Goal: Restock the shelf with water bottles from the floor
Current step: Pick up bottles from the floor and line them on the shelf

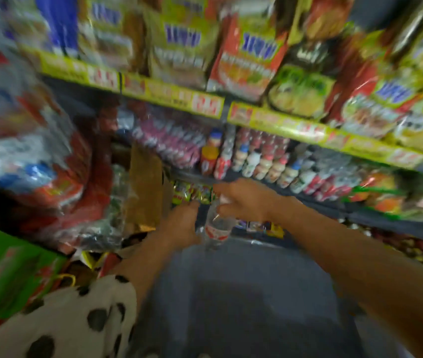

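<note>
A person in a spotted sleeve [76,313] reaches both arms toward a crowded shop shelf [277,195], the whole scene smeared by motion. The right hand [244,200] grips a clear water bottle [217,228] by its neck, fingers curled round the top. The bottle hangs with its long axis close to vertical, cap end up inside the hand and base pointing down toward the grey floor [244,293], its red-and-white label facing the camera. It is in the air in front of the shelf's front edge, touching neither shelf nor floor. The left hand [183,223] is just beside the bottle on its left; blur hides whether its fingers touch the bottle or hold anything. Behind the hands, small drink bottles [262,164] stand in rows on the shelf board. Above them, snack packets [246,52] fill the upper shelf behind a yellow price strip [282,125]. A green carton [6,270] sits at lower left.
</note>
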Demonstrator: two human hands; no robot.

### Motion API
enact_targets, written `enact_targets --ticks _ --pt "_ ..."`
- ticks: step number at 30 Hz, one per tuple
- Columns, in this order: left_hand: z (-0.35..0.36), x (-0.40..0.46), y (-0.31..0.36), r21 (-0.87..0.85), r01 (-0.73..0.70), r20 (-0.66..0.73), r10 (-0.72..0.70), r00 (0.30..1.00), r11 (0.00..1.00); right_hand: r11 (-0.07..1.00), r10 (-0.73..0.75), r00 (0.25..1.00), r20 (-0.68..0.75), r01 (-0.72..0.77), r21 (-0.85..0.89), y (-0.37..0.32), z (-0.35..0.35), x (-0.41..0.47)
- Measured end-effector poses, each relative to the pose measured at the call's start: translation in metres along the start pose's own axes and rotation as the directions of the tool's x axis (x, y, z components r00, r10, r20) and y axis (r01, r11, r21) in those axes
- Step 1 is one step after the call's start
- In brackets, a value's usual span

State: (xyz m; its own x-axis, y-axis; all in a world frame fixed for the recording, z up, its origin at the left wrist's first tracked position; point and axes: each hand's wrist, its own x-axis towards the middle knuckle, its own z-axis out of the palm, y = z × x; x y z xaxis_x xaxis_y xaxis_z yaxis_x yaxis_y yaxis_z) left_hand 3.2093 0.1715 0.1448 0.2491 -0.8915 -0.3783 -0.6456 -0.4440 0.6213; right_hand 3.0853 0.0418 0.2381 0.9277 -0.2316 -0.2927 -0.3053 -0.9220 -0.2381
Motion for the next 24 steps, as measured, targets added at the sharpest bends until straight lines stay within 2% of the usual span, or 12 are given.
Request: enact_targets --ticks 2,5,8,12,17,20,24 --pt "-0.040 -0.015 0.033 -0.076 -0.070 -0.043 0.067 0.997 0.995 1.000 -0.006 0.994 -0.106 0.003 -0.025 -0.014 -0.065 -0.025" --pt "-0.100 -0.054 0.099 -0.187 -0.231 -0.018 0.232 0.973 0.955 0.998 -0.053 0.974 -0.219 0.047 -0.035 -0.035 -0.149 -0.060" --pt "-0.144 -0.082 0.148 -0.241 -0.306 -0.071 0.297 0.952 0.921 0.996 -0.074 0.950 -0.304 0.055 -0.071 -0.053 -0.216 -0.090" --pt "-0.192 -0.114 0.201 -0.199 -0.365 -0.153 0.339 0.928 0.910 0.990 -0.112 0.903 -0.414 0.064 -0.129 -0.076 -0.282 -0.119" --pt "-0.250 -0.136 0.242 -0.145 -0.420 -0.203 0.388 0.899 0.896 0.971 -0.082 0.842 -0.533 -0.053 -0.233 -0.103 -0.349 -0.135" --pt "-0.293 -0.145 0.261 -0.116 -0.456 -0.223 0.424 0.878 0.883 0.928 -0.112 0.761 -0.639 -0.149 -0.340 -0.117 -0.387 -0.130" --pt "-0.356 -0.149 0.281 -0.005 -0.515 -0.278 0.494 0.824 0.857 0.922 -0.120 0.640 -0.759 -0.211 -0.323 -0.131 -0.441 -0.116"
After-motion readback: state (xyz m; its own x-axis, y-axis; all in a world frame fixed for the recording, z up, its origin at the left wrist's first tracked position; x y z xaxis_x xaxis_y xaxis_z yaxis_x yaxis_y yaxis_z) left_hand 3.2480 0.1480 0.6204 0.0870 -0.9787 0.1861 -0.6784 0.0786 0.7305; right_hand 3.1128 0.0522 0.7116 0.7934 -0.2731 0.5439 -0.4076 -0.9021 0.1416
